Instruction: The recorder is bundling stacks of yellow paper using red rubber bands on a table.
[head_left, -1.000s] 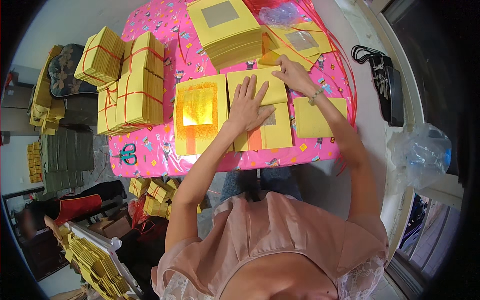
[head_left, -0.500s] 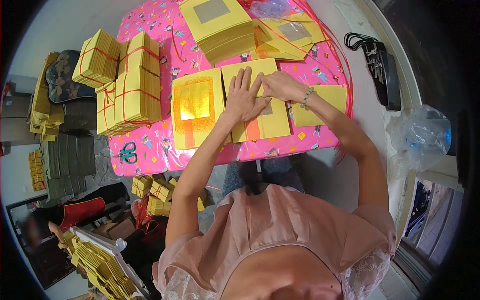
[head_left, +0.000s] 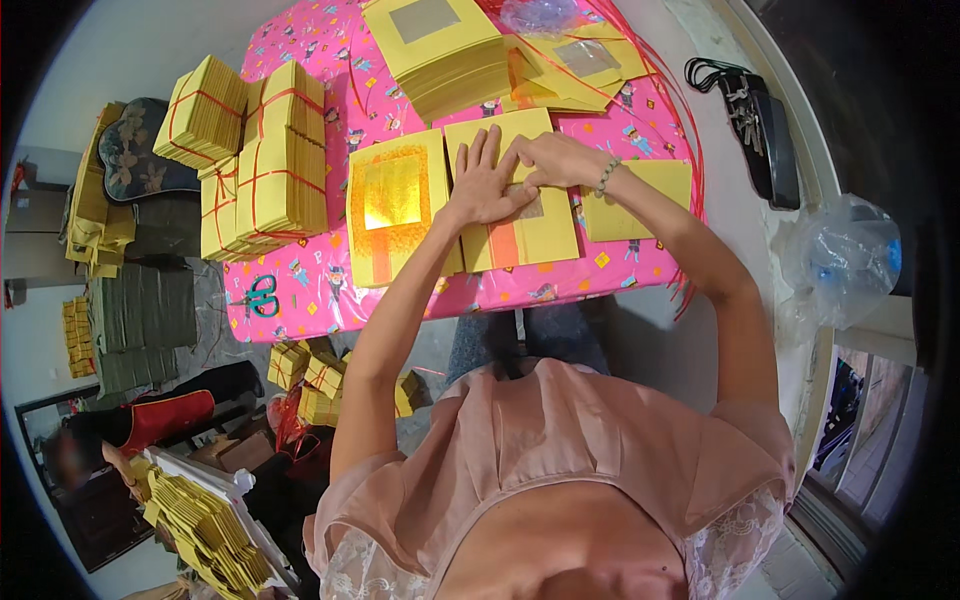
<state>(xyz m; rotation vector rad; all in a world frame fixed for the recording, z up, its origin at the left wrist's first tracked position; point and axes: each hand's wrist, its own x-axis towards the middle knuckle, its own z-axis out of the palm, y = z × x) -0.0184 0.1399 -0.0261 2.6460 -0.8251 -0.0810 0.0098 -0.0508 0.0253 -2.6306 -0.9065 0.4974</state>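
A yellow paper sheet or thin stack (head_left: 545, 240) with a silvery patch and an orange-red strip lies before me on the table. My left hand (head_left: 487, 185) rests flat on it, palm down, fingers spread. Against the left thumb and forefinger, my right hand (head_left: 560, 163) has its fingers bent and pressed together on the same yellow paper; whatever is between them is hidden. A bead bracelet circles the right wrist. To the left lies yellow paper with a shiny gold square (head_left: 392, 200). Plain yellow paper (head_left: 640, 200) lies to the right.
The pink patterned tablecloth (head_left: 440, 306) carries a tall yellow paper stack (head_left: 450, 80), red-tied bundles (head_left: 280, 180), green-handled scissors (head_left: 263, 296) and red strings (head_left: 690, 130). A black pouch with keys (head_left: 745, 130) lies right. Another person's hand (head_left: 122, 466) is near paper at lower left.
The view has shifted slightly. My right hand's bent fingers have moved a little on the paper beside the left thumb. My left hand stays flat in place.
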